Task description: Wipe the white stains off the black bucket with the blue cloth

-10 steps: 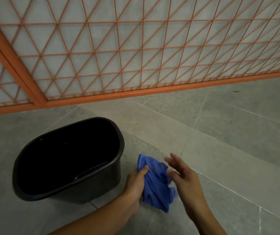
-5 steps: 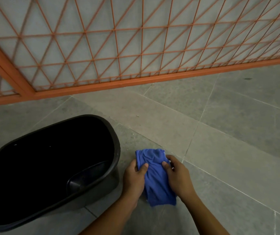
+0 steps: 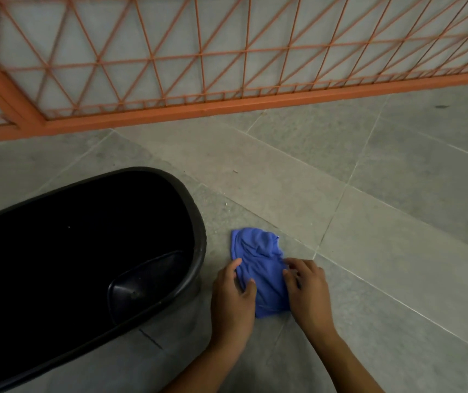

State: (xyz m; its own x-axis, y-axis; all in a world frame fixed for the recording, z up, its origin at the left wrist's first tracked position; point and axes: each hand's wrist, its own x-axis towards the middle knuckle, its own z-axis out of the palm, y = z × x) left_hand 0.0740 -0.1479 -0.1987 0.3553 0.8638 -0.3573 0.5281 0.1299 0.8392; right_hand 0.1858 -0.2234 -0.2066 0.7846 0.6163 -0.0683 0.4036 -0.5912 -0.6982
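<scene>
Our left hand [image 3: 234,300] pinches the left edge of the crumpled blue cloth [image 3: 261,268] between thumb and curled fingers [image 3: 231,268], while our right hand [image 3: 308,293] grips its right edge with bent fingers [image 3: 292,265]. The cloth lies on the grey tiled floor [image 3: 368,222], its long axis running away from us toward the orange lattice fence [image 3: 198,66]. Just left stands the oval black plastic bucket [image 3: 196,222], mouth upward.

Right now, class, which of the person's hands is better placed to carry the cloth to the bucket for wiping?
Probably the left hand. Both hands hold the cloth, but the left lies nearer the bucket, while the right hand would have to cross over.
</scene>
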